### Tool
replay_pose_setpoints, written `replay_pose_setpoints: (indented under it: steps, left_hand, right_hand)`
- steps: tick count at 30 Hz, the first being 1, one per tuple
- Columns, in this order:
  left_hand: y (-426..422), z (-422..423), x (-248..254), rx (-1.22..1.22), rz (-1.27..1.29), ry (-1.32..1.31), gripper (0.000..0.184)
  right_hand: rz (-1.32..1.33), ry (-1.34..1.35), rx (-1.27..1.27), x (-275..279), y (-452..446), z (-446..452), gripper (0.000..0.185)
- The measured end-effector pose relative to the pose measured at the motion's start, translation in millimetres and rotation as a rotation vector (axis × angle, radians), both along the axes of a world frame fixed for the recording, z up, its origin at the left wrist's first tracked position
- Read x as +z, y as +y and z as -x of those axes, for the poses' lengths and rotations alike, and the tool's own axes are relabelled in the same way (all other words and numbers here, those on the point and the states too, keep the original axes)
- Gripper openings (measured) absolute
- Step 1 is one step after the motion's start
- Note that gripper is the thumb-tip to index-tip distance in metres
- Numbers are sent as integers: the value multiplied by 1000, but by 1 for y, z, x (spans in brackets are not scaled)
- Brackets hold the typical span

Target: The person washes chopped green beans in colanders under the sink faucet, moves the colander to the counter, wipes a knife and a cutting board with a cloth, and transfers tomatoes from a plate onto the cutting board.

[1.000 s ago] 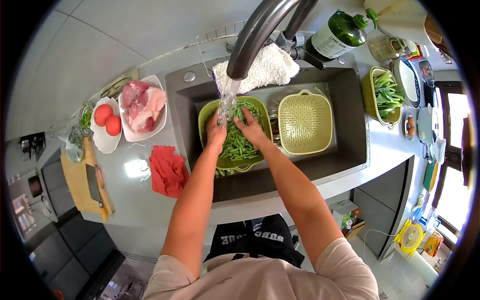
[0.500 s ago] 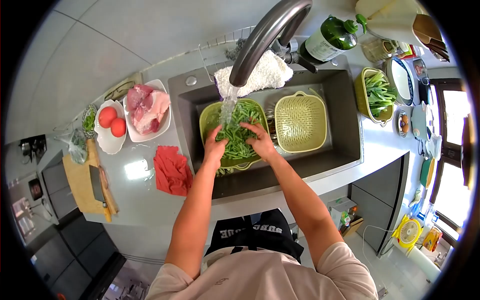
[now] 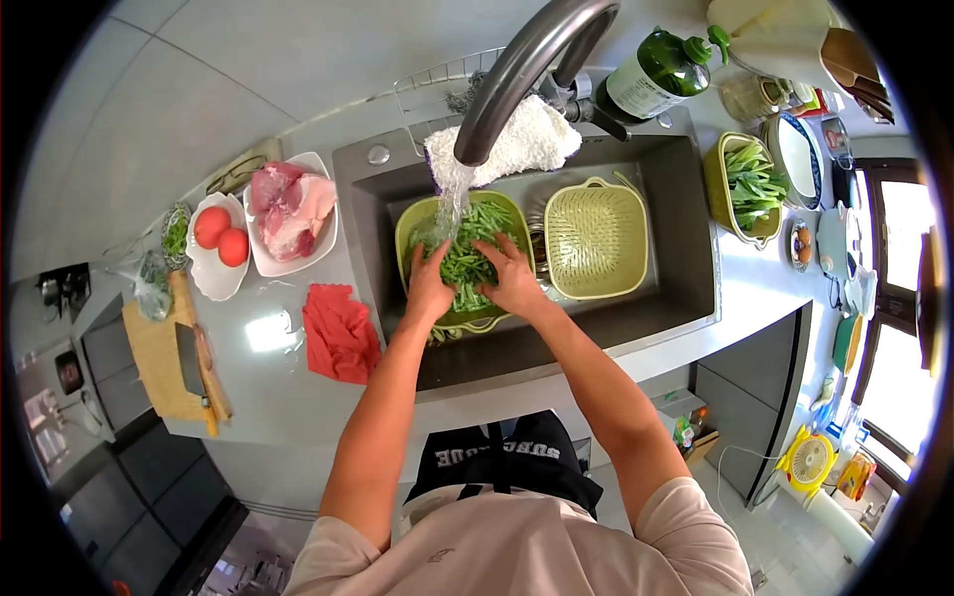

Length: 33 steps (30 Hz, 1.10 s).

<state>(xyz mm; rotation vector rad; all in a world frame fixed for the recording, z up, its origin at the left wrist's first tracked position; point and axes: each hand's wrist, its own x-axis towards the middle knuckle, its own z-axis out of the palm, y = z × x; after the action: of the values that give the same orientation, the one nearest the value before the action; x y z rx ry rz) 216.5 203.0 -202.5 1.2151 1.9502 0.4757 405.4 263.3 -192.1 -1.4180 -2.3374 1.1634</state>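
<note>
Cut green beans (image 3: 487, 214) fill a yellow-green basin (image 3: 405, 238) in the left half of the sink. Water from the faucet (image 3: 477, 144) pours onto them. Both hands are down among the beans, near the basin's front side. My left hand (image 3: 431, 290) touches the beans close to the stream, its fingers stretched out and partly sunk. Fingers spread, my right hand (image 3: 514, 281) lies on the beans at the right. Some fingertips are hidden in the beans. Beside the basin sits a pale yellow-green colander (image 3: 596, 241).
A white towel (image 3: 527, 144) hangs at the sink's back edge. Left are a red cloth (image 3: 340, 333), a bowl of meat (image 3: 294, 214), tomatoes (image 3: 221, 235) and a cleaver (image 3: 189, 360) on a cutting board (image 3: 154, 358). A basket of greens (image 3: 750, 189) and a soap bottle (image 3: 656, 77) stand right.
My left hand has shifted slightly right and up, toward the water stream. My right hand has moved a little left, so the hands are closer together among the beans.
</note>
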Motion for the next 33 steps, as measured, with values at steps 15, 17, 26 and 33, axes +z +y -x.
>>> replay_pose_setpoints:
  steps: [15,17,26,33]
  left_hand:
    - [-2,-5,-18,54,-179,-6,57]
    - [-5,-11,-8,76,-209,22,57]
    - [-8,-15,22,86,-228,54,57]
    - [40,-71,60,-44,-330,21,56]
  right_hand:
    - [39,142,-125,-30,2,6,66]
    - [-10,178,-115,-26,3,5,64]
    - [56,205,-110,10,5,0,65]
    - [11,235,-247,60,28,-64,65]
